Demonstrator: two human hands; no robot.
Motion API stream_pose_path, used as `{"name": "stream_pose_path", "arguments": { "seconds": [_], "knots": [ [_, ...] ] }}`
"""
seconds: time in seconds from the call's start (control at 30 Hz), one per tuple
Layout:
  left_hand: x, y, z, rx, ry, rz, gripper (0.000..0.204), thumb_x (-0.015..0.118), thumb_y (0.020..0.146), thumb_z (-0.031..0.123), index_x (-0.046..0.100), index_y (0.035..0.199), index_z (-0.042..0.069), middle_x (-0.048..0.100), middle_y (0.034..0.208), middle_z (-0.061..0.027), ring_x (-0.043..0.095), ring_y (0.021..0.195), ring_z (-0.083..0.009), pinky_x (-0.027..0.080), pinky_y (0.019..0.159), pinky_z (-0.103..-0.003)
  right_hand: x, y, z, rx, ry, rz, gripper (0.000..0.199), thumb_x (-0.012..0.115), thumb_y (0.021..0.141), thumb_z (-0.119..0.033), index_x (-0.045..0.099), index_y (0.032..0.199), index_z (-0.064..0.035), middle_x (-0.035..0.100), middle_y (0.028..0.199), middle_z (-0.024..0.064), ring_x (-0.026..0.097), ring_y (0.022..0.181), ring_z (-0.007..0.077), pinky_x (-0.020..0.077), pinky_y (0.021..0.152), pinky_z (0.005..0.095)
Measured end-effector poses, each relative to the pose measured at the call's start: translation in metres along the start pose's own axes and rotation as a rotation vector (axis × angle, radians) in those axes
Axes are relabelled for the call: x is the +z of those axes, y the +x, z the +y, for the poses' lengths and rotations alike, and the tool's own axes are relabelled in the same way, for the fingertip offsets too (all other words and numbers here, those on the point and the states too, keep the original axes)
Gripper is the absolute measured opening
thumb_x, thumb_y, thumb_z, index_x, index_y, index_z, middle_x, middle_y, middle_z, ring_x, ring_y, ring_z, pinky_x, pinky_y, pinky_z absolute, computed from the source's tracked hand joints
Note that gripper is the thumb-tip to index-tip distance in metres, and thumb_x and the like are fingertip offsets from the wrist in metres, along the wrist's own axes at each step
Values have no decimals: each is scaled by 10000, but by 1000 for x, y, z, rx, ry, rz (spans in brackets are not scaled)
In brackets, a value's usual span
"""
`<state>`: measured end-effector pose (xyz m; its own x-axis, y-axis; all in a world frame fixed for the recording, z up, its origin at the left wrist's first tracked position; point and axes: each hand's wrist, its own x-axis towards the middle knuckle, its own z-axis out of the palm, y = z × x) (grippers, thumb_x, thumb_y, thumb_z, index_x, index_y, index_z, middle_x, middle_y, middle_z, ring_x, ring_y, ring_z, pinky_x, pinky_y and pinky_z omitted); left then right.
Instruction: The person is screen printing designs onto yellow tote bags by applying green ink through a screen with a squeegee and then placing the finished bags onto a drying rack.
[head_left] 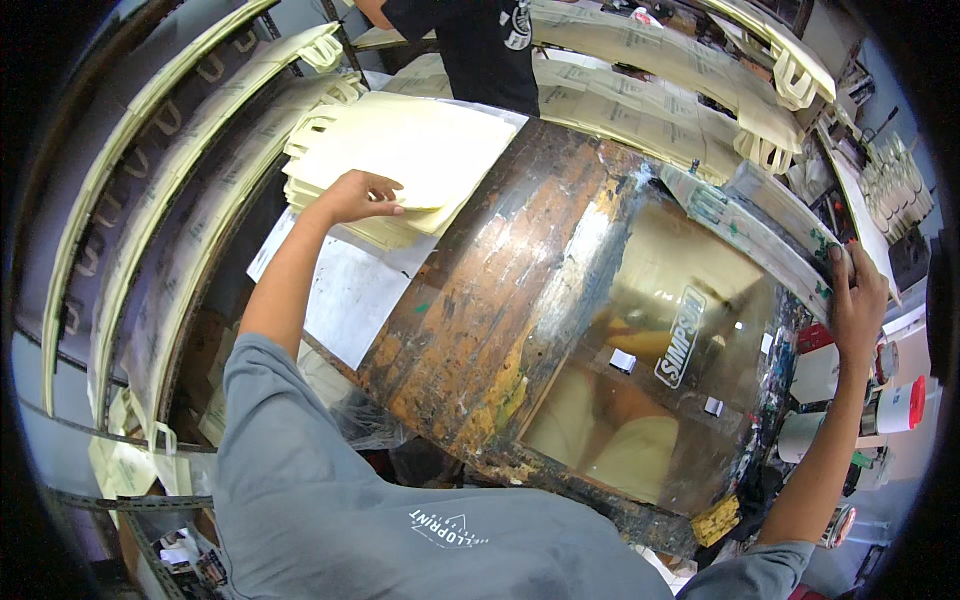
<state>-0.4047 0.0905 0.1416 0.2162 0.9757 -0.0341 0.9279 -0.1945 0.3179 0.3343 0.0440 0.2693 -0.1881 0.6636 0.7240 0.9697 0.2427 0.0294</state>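
At the far left of the worktable lies a stack of cream cloth bags. My left hand is at the stack's near edge, thumb and fingers apart beside a corner of the top bag; I cannot tell whether they touch it. On the right, my right hand grips the end of a raised, paint-stained screen printing frame, which stands tilted up along the far side of a glass plate. The shiny plate carries small white tabs and shows a printed mark and reflections.
White sheets lie under the stack on the stained wooden table. Racks of cream bags curve along the left and back. Someone in black stands beyond the table. Paint tubs and a yellow sponge are at right.
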Motion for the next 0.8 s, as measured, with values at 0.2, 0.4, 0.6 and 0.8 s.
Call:
{"name": "stream_pose_path", "arguments": {
  "seconds": [0.2, 0.4, 0.6, 0.8],
  "knots": [
    [17, -1, 26, 16, 179, 94, 457, 795, 912, 260, 726, 1315, 58, 787, 1116, -124, 737, 1058, -317, 586, 932, -434, -3, -7, 6, 48, -24, -55, 507, 572, 1065, -498, 628, 964, -5, 601, 824, 237, 578, 841, 446, 431, 818, 481],
    [41, -7, -16, 252, 434, 412, 430, 706, 903, 62, 701, 1332, 93, 767, 1152, -123, 705, 1128, -351, 571, 980, -465, -9, -2, -5, 101, 3, -155, 479, 608, 1041, -485, 659, 989, -12, 659, 920, 227, 589, 883, 430, 435, 864, 453],
    [-22, 13, 41, 342, 631, 542, 483, 694, 876, 79, 709, 1353, 149, 780, 1143, -69, 726, 1012, -291, 595, 892, -406, -18, 4, -10, 85, -1, -156, 453, 648, 995, -468, 652, 962, -16, 658, 896, 192, 595, 879, 405, 411, 853, 455],
    [83, 25, 220, 818, 499, 549, 495, 650, 944, 117, 657, 1434, 181, 722, 1338, -76, 718, 1140, -253, 602, 977, -417, -12, 0, -9, 82, -26, -74, 572, 633, 987, -588, 723, 976, -23, 681, 852, 176, 645, 853, 370, 419, 816, 469]
  ]
}}
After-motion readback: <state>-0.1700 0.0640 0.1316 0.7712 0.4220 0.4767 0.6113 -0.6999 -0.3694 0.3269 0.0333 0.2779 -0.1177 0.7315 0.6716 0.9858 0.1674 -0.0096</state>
